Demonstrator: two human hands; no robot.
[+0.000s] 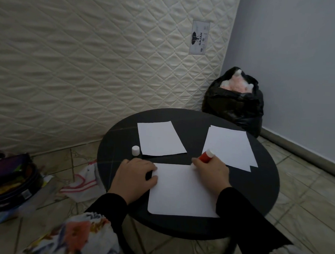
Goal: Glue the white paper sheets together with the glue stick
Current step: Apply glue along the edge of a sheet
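Three white paper sheets lie on a round black table (pixel 260 190). The nearest sheet (pixel 182 191) is in front of me. My left hand (pixel 135 175) rests on its left edge with fingers spread flat. My right hand (pixel 212 173) grips a red glue stick (pixel 206 155) tilted over the sheet's top edge, its tip hidden behind my fingers. A second sheet (pixel 159 139) lies at the back left, a third sheet (pixel 229 146) at the back right. The glue stick's white cap (pixel 135 150) stands on the table by the second sheet.
A quilted mattress (pixel 88 64) leans upright behind the table. A black bag (pixel 233 105) with pink and white stuffing stands at the back right by the blue wall. On the tiled floor to the left lie a dark case (pixel 8 182) and a striped white cloth (pixel 82 182).
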